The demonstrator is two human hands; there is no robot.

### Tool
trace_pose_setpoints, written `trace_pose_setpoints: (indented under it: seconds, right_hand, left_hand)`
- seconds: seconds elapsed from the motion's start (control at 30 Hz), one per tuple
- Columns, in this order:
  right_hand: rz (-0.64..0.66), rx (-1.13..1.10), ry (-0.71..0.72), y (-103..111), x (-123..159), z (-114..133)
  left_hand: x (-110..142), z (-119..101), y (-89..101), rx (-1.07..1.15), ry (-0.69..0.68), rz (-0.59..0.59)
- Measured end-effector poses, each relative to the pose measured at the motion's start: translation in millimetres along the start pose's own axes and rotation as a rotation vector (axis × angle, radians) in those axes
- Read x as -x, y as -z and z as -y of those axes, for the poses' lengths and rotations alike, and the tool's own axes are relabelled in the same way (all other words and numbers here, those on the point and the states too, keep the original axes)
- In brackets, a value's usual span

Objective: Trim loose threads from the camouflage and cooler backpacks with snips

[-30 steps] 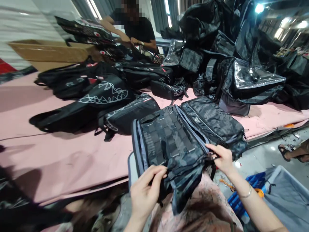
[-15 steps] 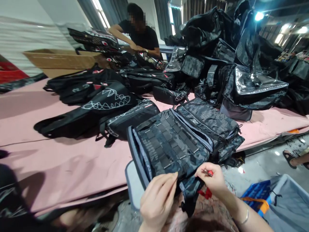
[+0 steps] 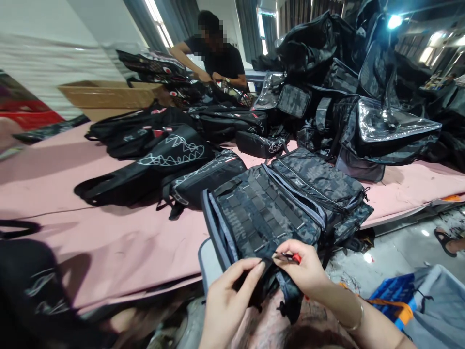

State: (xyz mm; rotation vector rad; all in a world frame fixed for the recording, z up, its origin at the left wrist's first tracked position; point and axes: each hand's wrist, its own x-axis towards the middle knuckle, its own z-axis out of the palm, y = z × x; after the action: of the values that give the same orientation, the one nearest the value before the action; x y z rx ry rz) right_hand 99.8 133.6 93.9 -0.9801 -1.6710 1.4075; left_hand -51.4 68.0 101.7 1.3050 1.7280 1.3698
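A dark camouflage backpack (image 3: 261, 208) with webbing rows and open zips lies at the table's near edge. My left hand (image 3: 230, 293) is closed, pinching a black strap (image 3: 267, 265) at the bag's near end between thumb and fingers. Close beside it, my right hand (image 3: 307, 271) is closed around small red-handled scissors (image 3: 297, 258), their dark tips pointing left over the strap. Its fingertips also touch the bag's fabric. Below the hands dangles a short camouflage tab with a black buckle (image 3: 290, 308); the palm side of each hand is hidden.
Black bags with white line prints (image 3: 174, 157) lie on the pink-covered table (image 3: 145, 247). Camouflage bags pile up (image 3: 392, 140) at the back right. A cardboard box (image 3: 109, 99) stands behind; across the table a person (image 3: 221, 58) handles bags. A blue-grey bin (image 3: 436, 305) sits lower right.
My right hand has moved left and slightly up with the scissors, now beside my left fingertips. The black strap is lifted between both hands. The whole view has shifted slightly.
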Motion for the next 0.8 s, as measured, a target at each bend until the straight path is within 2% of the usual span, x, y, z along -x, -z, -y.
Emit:
trace_pose_setpoints:
  seconds: [0.1,0.2,0.3,0.47,0.8]
  right_hand:
    - [-0.108,0.2,0.217,7,3,2]
    - [-0.204,0.408,0.525,13,3,-4]
    - [-0.213,0.546,0.708,15,2,-10]
    - [-0.161,0.662,0.765,13,0,-11]
    - [-0.133,0.636,0.742,12,-7,-9]
  left_hand:
    - [-2,4,4.7,0.15,0.186,-0.083]
    - [-3,7,5.3,0.231,0.204,-0.128]
    - [-2,5,3.0,0.251,0.199,-0.165]
    - [-2,0,-0.2,0.228,0.191,-0.185]
    - [0,1,-2.7,0.279,0.229,-0.171]
